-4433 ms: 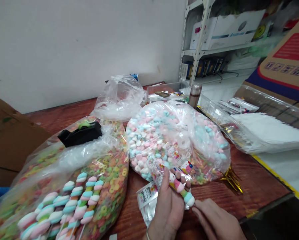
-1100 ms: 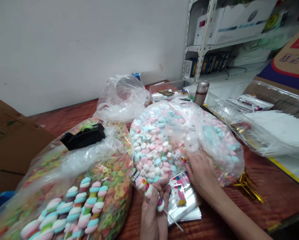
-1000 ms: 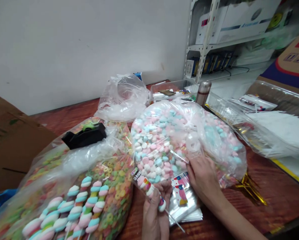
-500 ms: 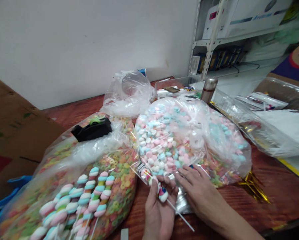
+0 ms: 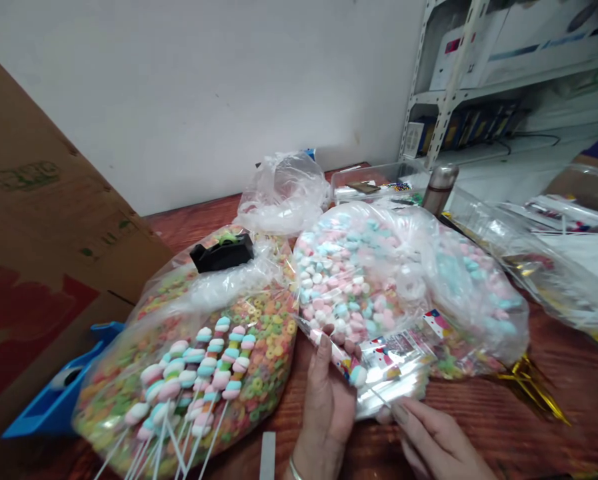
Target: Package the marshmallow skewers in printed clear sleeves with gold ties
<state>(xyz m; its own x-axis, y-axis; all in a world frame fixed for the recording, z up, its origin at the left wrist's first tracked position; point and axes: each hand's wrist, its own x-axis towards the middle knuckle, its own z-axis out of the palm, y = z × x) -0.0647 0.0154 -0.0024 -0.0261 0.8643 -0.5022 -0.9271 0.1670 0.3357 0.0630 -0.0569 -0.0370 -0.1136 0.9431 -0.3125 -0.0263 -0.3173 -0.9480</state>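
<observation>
Low in the head view, right of centre, the person's left grip [image 5: 331,400] is curled around a wrapped marshmallow skewer [image 5: 347,367], thumb over the clear printed wrapper. The skewer slants, marshmallow end toward the right grip [image 5: 439,440]. Right grip: fingertips pressed together, pinching the lower end of the skewer's white stick [image 5: 379,398]. Metal-coloured band [image 5: 295,469] on the left wrist.

Just right of the left grip, beyond the right one: stack of clear wrappers [image 5: 399,390] with coloured print, on the red-brown worktop [image 5: 479,417]. Directly beyond both grips: big clear bag of pink, white and blue marshmallows [image 5: 323,283]. Left of the left grip: bag of ring-shaped pieces [image 5: 273,327], bunch of unwrapped skewers [image 5: 213,363] lying on it, sticks toward the camera. Black tape dispenser [image 5: 223,253] farther back on that same bag. Grey strip [image 5: 267,457] near the left wrist, on its left.

Right of the right grip, farther off: gold strips [image 5: 533,393]. Well beyond the grips: metal flask [image 5: 439,190], crumpled clear bag [image 5: 286,193].
</observation>
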